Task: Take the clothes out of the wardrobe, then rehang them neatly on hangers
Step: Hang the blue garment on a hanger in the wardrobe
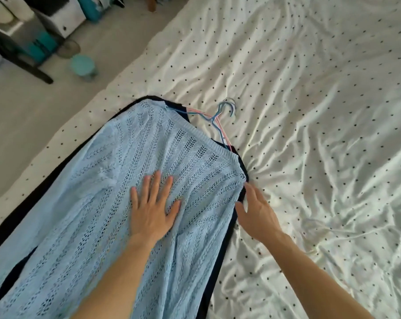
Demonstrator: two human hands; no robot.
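In the upper left of the frame a pale floor (34, 107) carries blurred clutter: a white box (64, 17), a dark furniture leg (20, 61) and a small teal stool (82, 65).

From lower left to centre lies a light blue open-knit sweater (98, 180), spread flat with its neckline toward the upper centre. It rests on a dark navy garment (227, 226), which shows as a border along both of its long sides.

The left hand (153, 208) lies palm down on the middle of the sweater, fingers straight and spread wide, gripping nothing.

At centre, just beyond the neckline, the hooks and shoulders of thin blue and pink wire hangers (220, 120) stick out from under the clothes onto the bedding.

The right hand (257, 210) is at the sweater's right edge, below the shoulder corner. Its fingers are loosely straight with the thumb apart, the fingertips (247, 186) at the hem of the knit, and it holds nothing.

The whole right side is a crumpled white bedsheet with small dark dots (321, 111), which everything rests on.
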